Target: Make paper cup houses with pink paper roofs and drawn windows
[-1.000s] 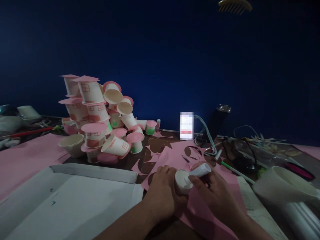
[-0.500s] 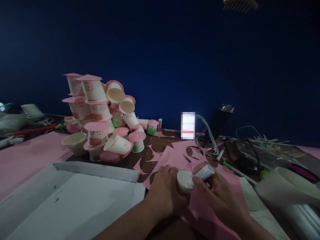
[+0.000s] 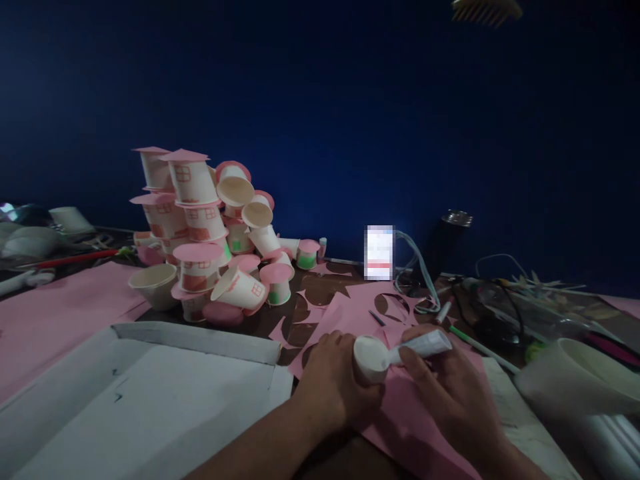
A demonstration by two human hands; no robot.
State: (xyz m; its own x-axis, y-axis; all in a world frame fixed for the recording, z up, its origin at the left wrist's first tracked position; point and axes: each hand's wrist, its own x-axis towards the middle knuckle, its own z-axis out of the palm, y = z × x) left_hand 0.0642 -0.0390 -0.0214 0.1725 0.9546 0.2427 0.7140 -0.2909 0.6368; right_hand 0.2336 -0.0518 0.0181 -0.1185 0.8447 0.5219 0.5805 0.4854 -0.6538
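The white tube [image 3: 425, 345] has shifted rightward to the rim of the paper cup [image 3: 371, 359], lower centre of the frame; the right hand [image 3: 447, 383] pinches it; the left hand [image 3: 333, 373] curls round the cup, presumably steadying it.

A craft corner, perhaps in a home, though the light is dim: cut pink paper [image 3: 340, 320], decorated paper cups [image 3: 206, 223] and a black flask [image 3: 440, 247] crowd a bench [image 3: 323, 285] against a blue wall [image 3: 320, 133].

White cup [image 3: 370, 358], round end up, a slanted white tube [image 3: 426, 345] at its edge
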